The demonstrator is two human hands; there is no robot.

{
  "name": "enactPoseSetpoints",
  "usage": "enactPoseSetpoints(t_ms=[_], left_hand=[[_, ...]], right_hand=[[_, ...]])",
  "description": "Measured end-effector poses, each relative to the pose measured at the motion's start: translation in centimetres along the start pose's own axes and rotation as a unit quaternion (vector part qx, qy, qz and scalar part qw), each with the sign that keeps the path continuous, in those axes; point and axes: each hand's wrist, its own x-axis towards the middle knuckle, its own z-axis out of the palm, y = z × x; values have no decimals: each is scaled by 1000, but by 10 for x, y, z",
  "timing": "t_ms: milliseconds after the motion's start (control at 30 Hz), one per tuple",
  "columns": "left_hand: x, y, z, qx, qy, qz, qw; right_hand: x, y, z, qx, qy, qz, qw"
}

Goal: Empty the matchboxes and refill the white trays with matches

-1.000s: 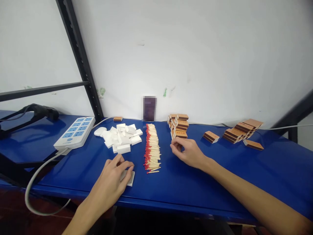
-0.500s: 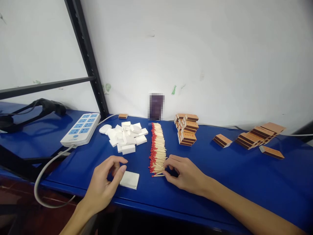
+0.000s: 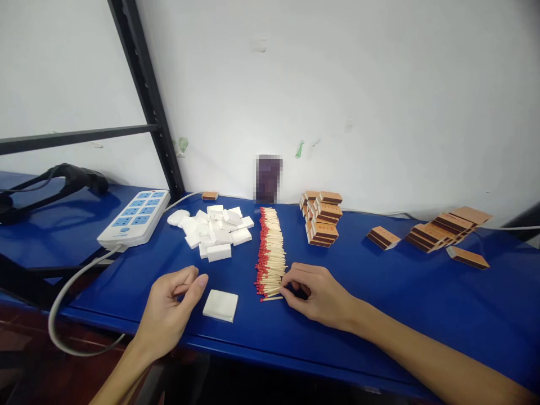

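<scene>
A long row of red-tipped matches (image 3: 273, 247) lies on the blue table, heads toward the left. My right hand (image 3: 310, 289) is at the row's near right end, thumb and index finger pinched together on match sticks there. My left hand (image 3: 172, 306) hovers left of a flat white tray (image 3: 220, 305), fingers curled and thumb a little apart from them, with nothing in it. Behind the tray is a heap of white trays (image 3: 217, 230). One loose match (image 3: 272, 298) lies at the near end of the row.
Stacked brown matchbox sleeves (image 3: 323, 219) stand right of the matches, with more sleeves (image 3: 447, 228) farther right and one pair (image 3: 383, 238) between. A power strip (image 3: 135, 218) with a white cable is at the left, beside a black shelf post (image 3: 154, 107).
My left hand has drawn back left, away from the white tray. My right thumb and index finger have closed together at the matches. The view has shifted slightly.
</scene>
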Motion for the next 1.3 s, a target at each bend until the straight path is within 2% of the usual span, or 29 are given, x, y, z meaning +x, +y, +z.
enactPoseSetpoints(t_ms=[167, 300, 400, 467, 567, 667, 733, 767, 833, 900, 933, 1000, 1133, 1300], left_hand=[[5, 3, -2, 3, 20, 4, 1000], [1, -6, -4, -67, 52, -35, 996], [-6, -16, -6, -140, 69, -39, 987], [-10, -21, -7, -179, 56, -15, 982], [-16, -21, -7, -188, 29, 71, 979], [-17, -18, -4, -180, 30, 145, 972], [-15, -16, -5, -154, 42, 148, 976], [-12, -13, -7, -132, 36, 138, 981], [-6, -8, -14, -79, -20, 105, 991], [3, -2, -25, -54, -150, 79, 984], [6, 1, -31, -41, -194, 84, 977], [12, 3, -42, 19, -239, 82, 967], [12, -6, -60, 124, -258, 56, 957], [10, -14, -81, 159, -238, 55, 957]], right_hand=[[-1, -1, -1, 10, 11, -22, 1000], [-3, -1, -2, 13, 1, -19, 1000], [-5, -1, -3, 11, 3, -1, 1000], [-8, 0, -4, 12, 5, 10, 1000], [-10, 0, -5, 14, -3, 8, 1000], [-9, -2, -6, 5, -17, -15, 1000], [-8, -3, -6, -7, -22, -27, 999], [-8, -4, -6, -11, -25, -28, 999], [-7, -6, -7, -16, -36, -25, 999], [-6, -7, -7, -15, -53, -19, 998], [-6, -7, -8, -14, -62, -18, 998], [-5, -8, -9, -11, -75, -16, 997], [-4, -8, -10, -8, -87, -10, 996], [-4, -9, -13, 2, -104, -23, 994]])
